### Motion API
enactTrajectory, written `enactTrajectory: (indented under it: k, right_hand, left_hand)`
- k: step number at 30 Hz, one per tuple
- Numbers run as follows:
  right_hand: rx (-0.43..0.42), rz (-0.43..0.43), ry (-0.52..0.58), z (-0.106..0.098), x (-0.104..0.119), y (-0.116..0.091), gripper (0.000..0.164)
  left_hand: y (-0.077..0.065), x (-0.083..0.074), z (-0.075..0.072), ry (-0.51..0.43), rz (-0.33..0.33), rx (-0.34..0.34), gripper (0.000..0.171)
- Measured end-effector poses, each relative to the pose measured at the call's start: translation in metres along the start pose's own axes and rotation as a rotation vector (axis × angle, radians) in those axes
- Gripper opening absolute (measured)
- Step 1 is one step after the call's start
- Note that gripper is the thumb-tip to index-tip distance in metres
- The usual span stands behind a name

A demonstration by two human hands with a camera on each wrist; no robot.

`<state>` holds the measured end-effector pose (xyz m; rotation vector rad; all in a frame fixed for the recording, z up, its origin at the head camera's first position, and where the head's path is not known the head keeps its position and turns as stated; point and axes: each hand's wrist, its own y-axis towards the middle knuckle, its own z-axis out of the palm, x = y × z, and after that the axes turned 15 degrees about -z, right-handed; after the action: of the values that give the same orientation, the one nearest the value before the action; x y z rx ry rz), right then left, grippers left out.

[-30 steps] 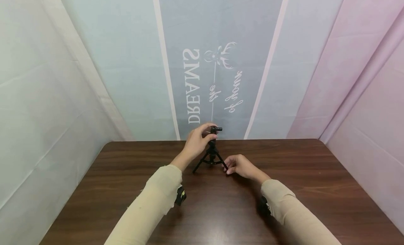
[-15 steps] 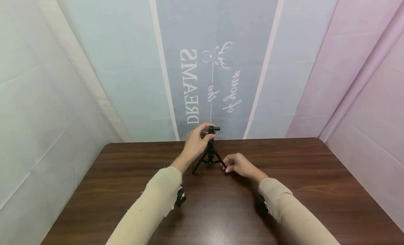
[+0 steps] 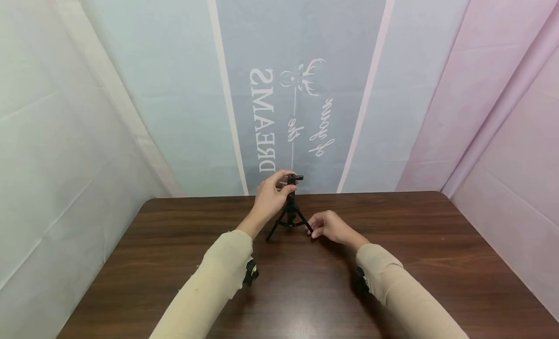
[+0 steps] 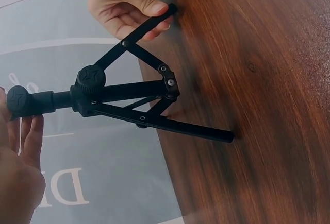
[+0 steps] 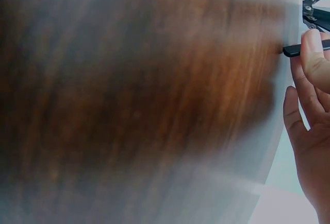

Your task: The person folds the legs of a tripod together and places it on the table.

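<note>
A small black tripod point(image 3: 291, 208) stands upright with its legs spread, near the far edge of the table. Around its upper column my left hand point(image 3: 272, 192) curls, thumb in front and fingers behind. My right hand point(image 3: 330, 227) pinches the lower end of the right leg between thumb and fingers. The left wrist view shows the hinged braces, two round knobs point(image 4: 91, 78) and the free leg point(image 4: 196, 130) reaching toward the table. In the right wrist view the pinched leg tip point(image 5: 292, 50) pokes out past the thumb.
The dark wood table point(image 3: 406, 261) spans the lower view. Behind it hangs a pale cloth backdrop point(image 3: 305, 38) with mirrored lettering, and more pale cloth point(image 3: 57, 135) closes in both sides. A black camera strap point(image 3: 251, 272) sits at the left wrist.
Both hands keep their holds on the tripod. Hands and tripod shift slightly left in the head view, mostly along with the whole scene.
</note>
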<state>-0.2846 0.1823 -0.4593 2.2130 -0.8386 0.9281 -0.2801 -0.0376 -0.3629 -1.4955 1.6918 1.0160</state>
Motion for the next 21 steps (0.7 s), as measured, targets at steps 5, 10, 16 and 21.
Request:
enactTrajectory:
  k: [5, 10, 16, 21]
  right_hand:
    - [0.0, -0.005, -0.011, 0.001, 0.0002, 0.0024, 0.014]
    - [0.005, -0.012, -0.029, 0.0002, -0.0014, 0.0041, 0.014]
    - [0.013, -0.009, -0.024, -0.0005, -0.0013, 0.0054, 0.013]
    - [0.013, -0.011, -0.019, 0.0004, -0.001, 0.0049, 0.014]
  left_hand:
    - [-0.0002, 0.0011, -0.0014, 0.0, -0.008, -0.004, 0.028]
    - [0.0006, 0.002, -0.0018, 0.004, -0.01, -0.005, 0.028]
    - [0.001, 0.0027, -0.0017, 0.001, -0.013, -0.016, 0.025]
    - [0.0001, 0.0038, -0.0009, 0.001, -0.004, -0.027, 0.024]
